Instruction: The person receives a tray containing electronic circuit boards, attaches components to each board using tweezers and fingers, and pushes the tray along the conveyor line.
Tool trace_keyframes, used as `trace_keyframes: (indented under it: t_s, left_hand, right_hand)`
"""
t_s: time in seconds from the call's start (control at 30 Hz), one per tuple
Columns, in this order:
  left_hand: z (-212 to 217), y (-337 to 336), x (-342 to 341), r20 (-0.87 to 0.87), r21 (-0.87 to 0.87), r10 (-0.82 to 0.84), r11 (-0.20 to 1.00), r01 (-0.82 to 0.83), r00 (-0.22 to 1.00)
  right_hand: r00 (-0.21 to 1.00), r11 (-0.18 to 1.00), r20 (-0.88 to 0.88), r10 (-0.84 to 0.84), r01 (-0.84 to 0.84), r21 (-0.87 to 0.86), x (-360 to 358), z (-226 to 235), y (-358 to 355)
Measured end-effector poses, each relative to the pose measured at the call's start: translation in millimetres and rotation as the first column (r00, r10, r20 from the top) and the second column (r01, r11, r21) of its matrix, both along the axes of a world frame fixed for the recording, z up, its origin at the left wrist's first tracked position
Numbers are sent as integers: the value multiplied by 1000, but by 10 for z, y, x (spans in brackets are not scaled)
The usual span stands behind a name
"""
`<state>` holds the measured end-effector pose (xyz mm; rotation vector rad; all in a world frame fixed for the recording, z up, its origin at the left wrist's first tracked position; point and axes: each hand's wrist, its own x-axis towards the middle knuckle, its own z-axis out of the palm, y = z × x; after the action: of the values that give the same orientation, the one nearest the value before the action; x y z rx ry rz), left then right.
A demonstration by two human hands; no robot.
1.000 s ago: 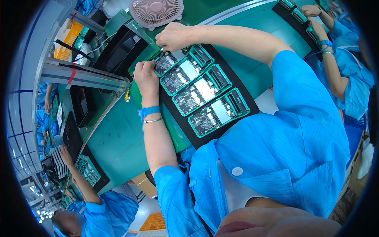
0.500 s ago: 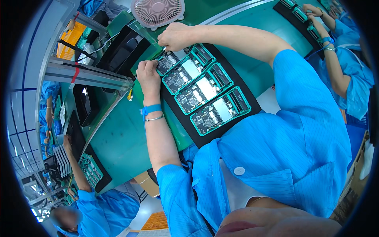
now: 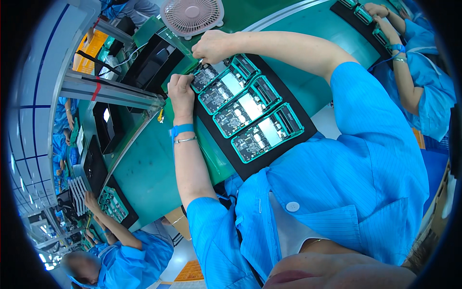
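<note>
Several teal-edged device housings with dark circuit boards and silver plates lie in a slanting row on a black mat; the nearest housing (image 3: 267,134) is in full view. My left hand (image 3: 181,91), in a blue wrist strap and a bracelet, has its fingers pressed together at the left end of the farthest housing (image 3: 204,77). Over that housing's far corner my right hand (image 3: 211,46) is curled closed, fingertips pointing down. Whatever sits between the fingers of either hand is hidden. My right forearm arches above the far end of the mat (image 3: 296,101).
Beyond my right hand stands a pinkish fan (image 3: 192,17). A metal post (image 3: 115,90) and black trays (image 3: 107,126) are to the left. One co-worker (image 3: 122,250) works at lower left, beside a board tray (image 3: 114,204); another (image 3: 414,82) is at upper right with more housings.
My hands stay at nearly the same spots, with the right lowered very slightly. The lower-left co-worker's arm has shifted toward the board tray.
</note>
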<state>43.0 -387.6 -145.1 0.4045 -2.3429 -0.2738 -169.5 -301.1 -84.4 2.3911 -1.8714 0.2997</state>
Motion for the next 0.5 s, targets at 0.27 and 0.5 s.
trace_keyframes:
  t_s: [0.27,0.5]
  left_hand:
    - [86,-89,-16,58,-19,-42,999,43,997]
    - [112,85,107,28,33,-28,999,27,999]
  right_hand:
    - [1000,1000,-19,8,-8,-7,-12,0,-3]
    - [999,995,3,37,-37,-93,-7,12,79]
